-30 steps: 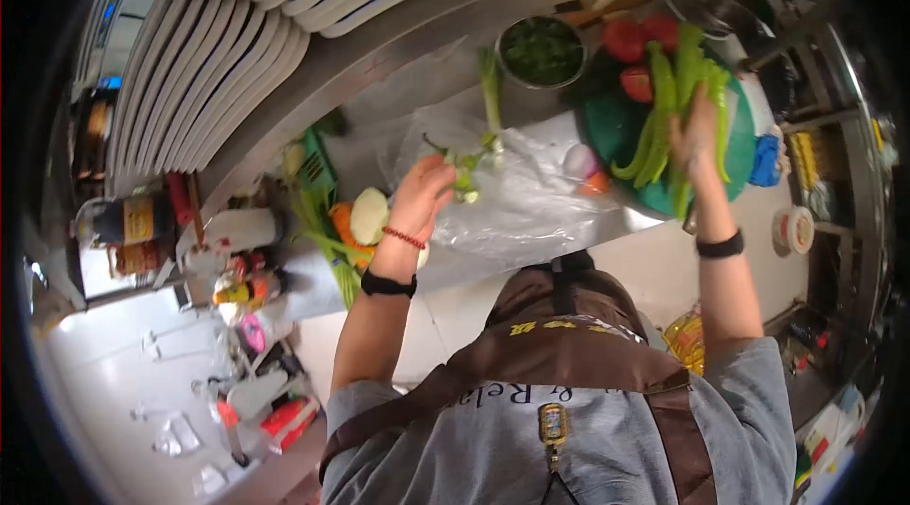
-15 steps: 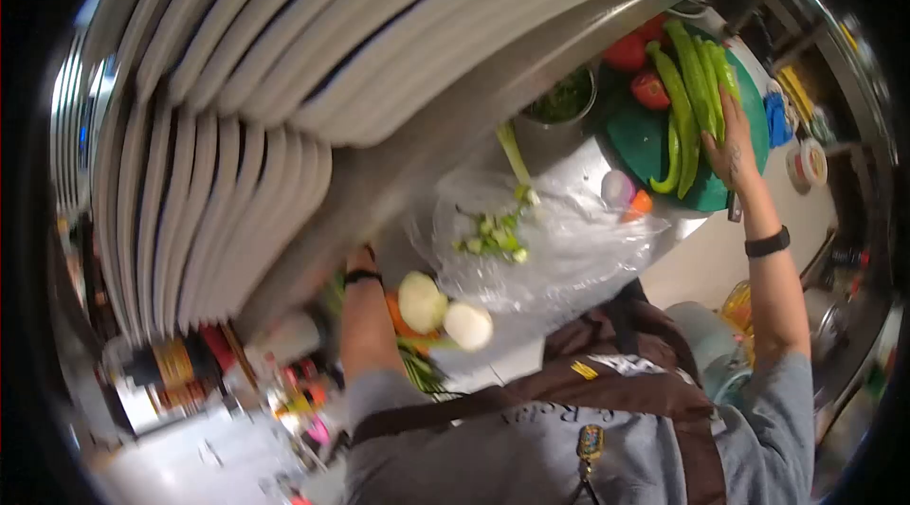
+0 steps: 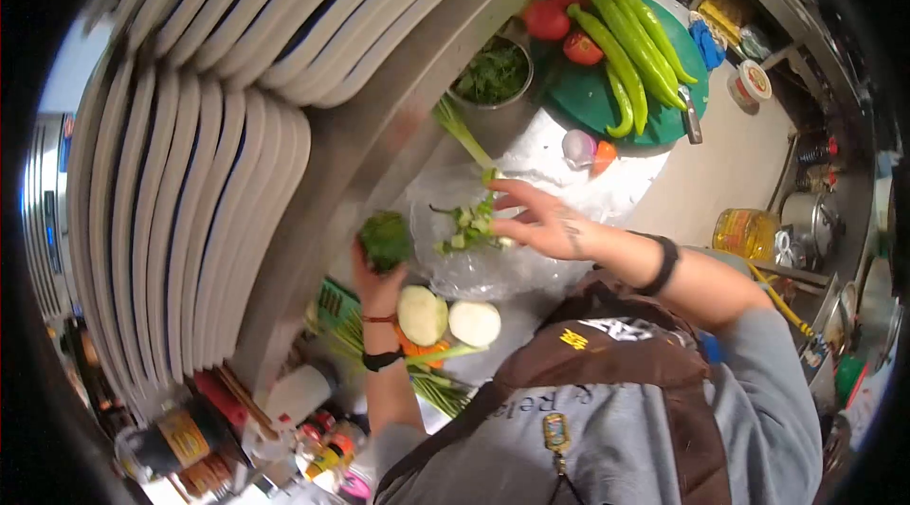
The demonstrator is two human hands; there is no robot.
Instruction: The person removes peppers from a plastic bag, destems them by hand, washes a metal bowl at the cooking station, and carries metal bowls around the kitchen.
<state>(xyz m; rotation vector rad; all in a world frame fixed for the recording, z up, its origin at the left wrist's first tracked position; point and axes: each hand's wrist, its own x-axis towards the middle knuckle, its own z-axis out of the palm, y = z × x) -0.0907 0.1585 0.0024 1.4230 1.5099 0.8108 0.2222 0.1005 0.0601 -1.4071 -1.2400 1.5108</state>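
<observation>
My left hand (image 3: 375, 279) is closed around a dark green vegetable (image 3: 385, 240), whose exact kind I cannot make out. Right of it, my right hand (image 3: 542, 225) reaches over a clear plastic bag (image 3: 464, 276), fingers spread beside chopped green trimmings (image 3: 463, 228). Whether the fingertips touch the trimmings is unclear. A pale green stalk (image 3: 464, 134) lies at the bag's far edge. Close to my left wrist are two cut pieces of a round white vegetable (image 3: 423, 314), (image 3: 474, 323), with orange pieces (image 3: 428, 353) and long green stems (image 3: 444, 393) near them.
A green round cutting board (image 3: 569, 107) carries long green peppers (image 3: 637, 36), tomatoes (image 3: 582, 47) and a knife (image 3: 692, 117). Beside it stand a metal bowl of herbs (image 3: 493, 74), a purple onion (image 3: 579, 147) and an orange piece (image 3: 604, 157). Stacked plates (image 3: 227, 221) fill the upper left.
My right hand has left the peppers on the board and come over the plastic bag. My left hand has come into fuller view, now holding the dark green vegetable. The view has shifted.
</observation>
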